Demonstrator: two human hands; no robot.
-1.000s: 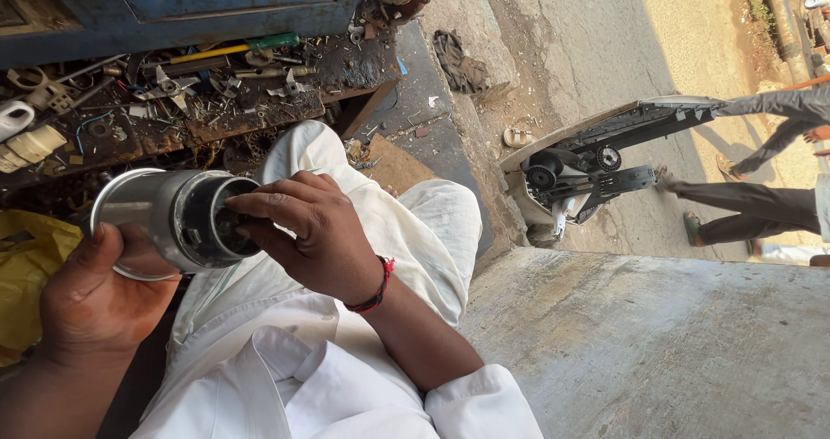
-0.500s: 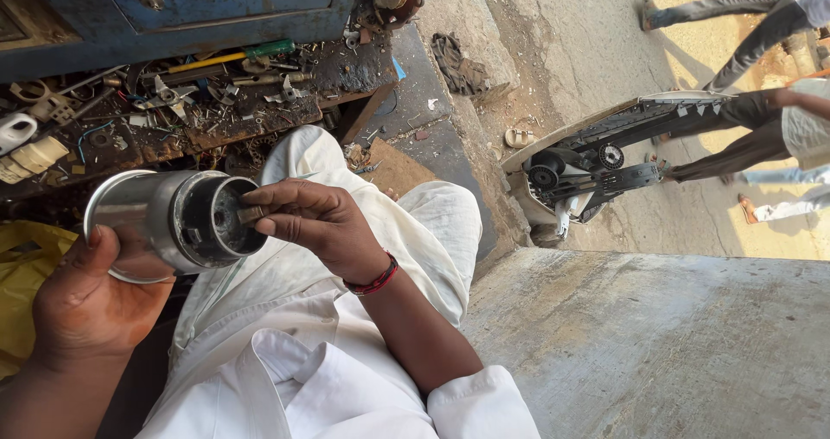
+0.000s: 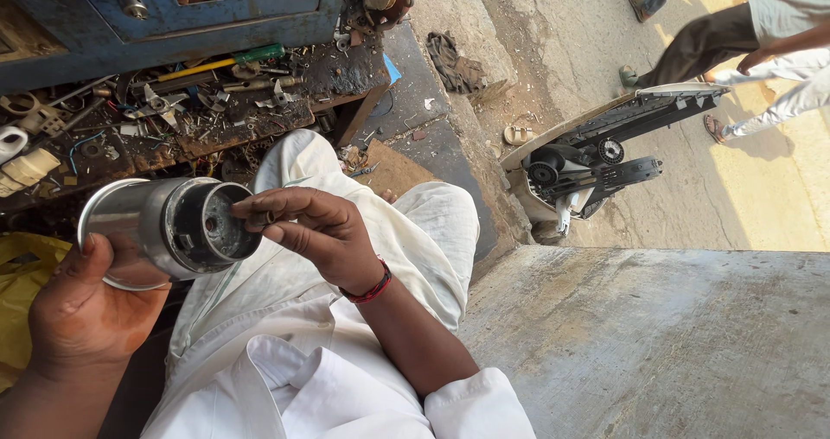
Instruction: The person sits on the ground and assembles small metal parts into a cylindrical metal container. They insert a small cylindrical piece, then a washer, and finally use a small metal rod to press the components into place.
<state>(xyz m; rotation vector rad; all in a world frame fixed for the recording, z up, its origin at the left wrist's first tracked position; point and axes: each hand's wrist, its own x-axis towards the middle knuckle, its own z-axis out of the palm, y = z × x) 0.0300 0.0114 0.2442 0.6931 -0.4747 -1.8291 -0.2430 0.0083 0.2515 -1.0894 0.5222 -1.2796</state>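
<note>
**A:** ok so what's different from a sec ago? Looks to me like the right hand [image 3: 316, 232] has eased back a bit. A second ago its fingers were curled down over the mouth of the grey metal cylindrical housing [image 3: 169, 229]; now they're stretched out flat, close together, tips just at the rim at centre left of the frame. Nothing pinched between them as far as I can see.

**B:** yeah agreed, and the housing has tipped up slightly so you see further into the bore. I'd guess that means it's a check-the-inside moment rather than a twisting one. The left hand [image 3: 78, 318] is clamped around the shiny back end, thumb up along the side, lower left.

**A:** anything inside it?

**B:** just a dark recessed face with small lugs around the wall, no loose part I can make out. The cluttered wooden desk [image 3: 337, 76] at upper left is the real container here: a green-handled screwdriver [image 3: 220, 63], scattered metal bits and tools. Overturned scooter [image 3: 588, 167] sits on the road, upper right.
</note>
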